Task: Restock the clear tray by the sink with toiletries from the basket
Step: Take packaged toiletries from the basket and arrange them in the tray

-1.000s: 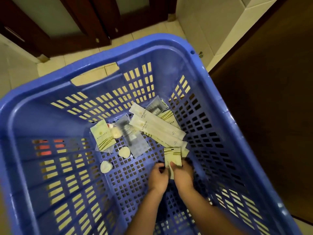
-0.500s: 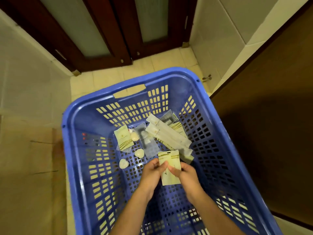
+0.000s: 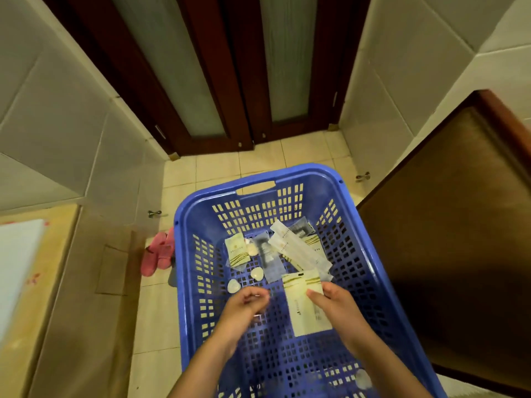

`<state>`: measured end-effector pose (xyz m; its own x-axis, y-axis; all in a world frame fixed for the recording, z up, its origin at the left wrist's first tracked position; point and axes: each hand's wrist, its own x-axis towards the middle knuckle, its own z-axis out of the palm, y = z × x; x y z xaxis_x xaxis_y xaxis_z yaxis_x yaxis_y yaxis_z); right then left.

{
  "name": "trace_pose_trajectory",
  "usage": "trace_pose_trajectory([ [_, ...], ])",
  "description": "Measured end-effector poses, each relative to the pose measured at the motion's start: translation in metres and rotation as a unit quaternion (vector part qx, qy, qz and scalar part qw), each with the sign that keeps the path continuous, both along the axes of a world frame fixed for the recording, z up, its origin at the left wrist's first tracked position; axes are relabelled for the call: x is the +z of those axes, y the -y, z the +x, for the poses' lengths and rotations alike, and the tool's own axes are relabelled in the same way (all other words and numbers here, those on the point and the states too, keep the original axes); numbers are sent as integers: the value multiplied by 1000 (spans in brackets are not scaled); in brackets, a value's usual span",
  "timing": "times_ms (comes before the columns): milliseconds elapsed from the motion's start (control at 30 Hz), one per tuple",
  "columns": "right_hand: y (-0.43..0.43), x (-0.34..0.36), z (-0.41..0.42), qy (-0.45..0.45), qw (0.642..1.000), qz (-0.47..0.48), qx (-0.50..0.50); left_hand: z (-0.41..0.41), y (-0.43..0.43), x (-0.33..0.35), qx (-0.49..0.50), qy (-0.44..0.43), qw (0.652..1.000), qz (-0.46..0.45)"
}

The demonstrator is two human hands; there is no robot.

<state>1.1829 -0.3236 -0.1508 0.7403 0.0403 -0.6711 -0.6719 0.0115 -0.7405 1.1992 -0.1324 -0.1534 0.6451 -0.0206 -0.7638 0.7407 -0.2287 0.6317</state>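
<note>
A blue slotted basket [image 3: 184,282] stands on the tiled floor below me. In it lie long white sachets [image 3: 298,249], a cream packet with gold stripes [image 3: 237,251], clear wrapped items [image 3: 268,261] and small round white soaps [image 3: 256,273]. My right hand [image 3: 336,311] is shut on a stack of cream packets [image 3: 304,308], held above the basket's floor. My left hand [image 3: 244,308] hovers just to the left of the packets, fingers curled and blurred, holding nothing that I can see. The clear tray is not in view.
Dark wooden doors with frosted panels [image 3: 201,81] close the far end. A brown open door [image 3: 448,248] stands right of the basket. Pink slippers [image 3: 158,254] lie on the floor to its left. A beige counter edge [image 3: 43,282] runs along the left.
The view has pulled up and back from the basket. The packets were lifted out of the pile; my left hand has let go of them and moved left, leaving them in my right hand.
</note>
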Motion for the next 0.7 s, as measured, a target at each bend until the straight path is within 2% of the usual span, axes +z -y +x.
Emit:
trace_pose_trajectory([
  [233, 37, -11, 15, 17, 994, -109, 1, 16, -8, -18, 50, -6, 998, 32],
  [433, 29, -105, 59, -28, 969, -241, 46, 54, 20, -97, 59, -47, 997, 36],
  [600, 9, -182, 92, -78, 950, -285, 104, 72, 53, -176, 97, -87, 991, 36],
  [700, 2, -207, 103, -79, 935, -340, 64, 74, 69, -209, 96, -98, 990, 32],
])
